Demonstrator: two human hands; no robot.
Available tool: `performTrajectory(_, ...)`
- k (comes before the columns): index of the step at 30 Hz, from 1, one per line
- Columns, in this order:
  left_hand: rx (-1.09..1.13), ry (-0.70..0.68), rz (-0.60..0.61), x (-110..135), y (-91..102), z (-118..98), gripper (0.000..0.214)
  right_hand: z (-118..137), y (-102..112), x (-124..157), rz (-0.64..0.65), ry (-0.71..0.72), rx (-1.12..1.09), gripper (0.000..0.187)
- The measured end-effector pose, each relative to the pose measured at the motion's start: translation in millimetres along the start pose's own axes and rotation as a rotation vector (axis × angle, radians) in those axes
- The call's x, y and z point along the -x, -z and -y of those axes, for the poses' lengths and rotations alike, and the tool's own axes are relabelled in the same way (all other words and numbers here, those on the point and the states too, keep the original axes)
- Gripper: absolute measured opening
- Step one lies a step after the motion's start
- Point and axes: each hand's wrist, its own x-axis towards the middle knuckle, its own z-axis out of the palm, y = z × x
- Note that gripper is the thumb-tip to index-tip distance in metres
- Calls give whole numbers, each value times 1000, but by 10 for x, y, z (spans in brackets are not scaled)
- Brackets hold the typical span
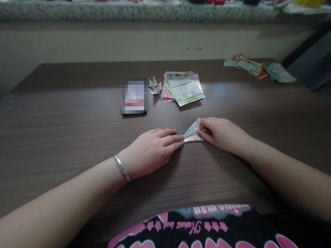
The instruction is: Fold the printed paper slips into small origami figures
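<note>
A small triangle of folded printed paper lies on the table in front of me. My left hand, with a silver bangle at the wrist, lies palm down with its fingers stretched out. Its fingertips touch the paper's left corner. On the other side, my right hand pinches the paper's right part between thumb and bent fingers, which hide that end. Beyond the hands stands a small folded-paper figure with upright points, and beside it is a stack of printed leaflets.
Left of the paper figure lies a dark-edged flat rectangular thing, its face blurred out. More leaflets lie at the table's far right. A wall and a speckled stone ledge bound the back of the brown table.
</note>
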Motion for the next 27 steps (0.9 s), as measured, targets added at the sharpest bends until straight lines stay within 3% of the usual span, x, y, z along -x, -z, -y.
performTrajectory(10, 14, -32, -10, -4, -30, 28, 38, -47, 35, 19, -47, -1, 22, 14)
performTrajectory(14, 38, -25, -40, -16, -54, 13, 37, 33, 53, 15, -117, 88, 81, 17)
performTrajectory(18, 79, -6, -61, -21, -71, -1, 35, 129, 38, -11, -105, 192, 96, 25)
performTrajectory(27, 83, 7, -62, -12, -102, -18, 33, 142, -23, -68, -97, 107, -77, 23)
